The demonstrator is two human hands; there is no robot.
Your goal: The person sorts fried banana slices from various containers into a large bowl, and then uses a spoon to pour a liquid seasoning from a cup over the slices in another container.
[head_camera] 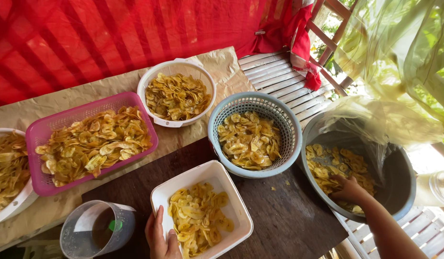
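Right of the round blue-grey plastic basket (254, 134), my right hand (349, 189) is down in the plastic-lined grey metal basin (399, 184), fingers curled over fried yellow banana chips (327, 168), apparently scooping; a firm clench I cannot tell. Below-left of that basket, my left hand (159, 237) grips the edge of the square white plastic tray (203, 208) of chips, steadying it. Pink rectangular basket (92, 139) sits further left.
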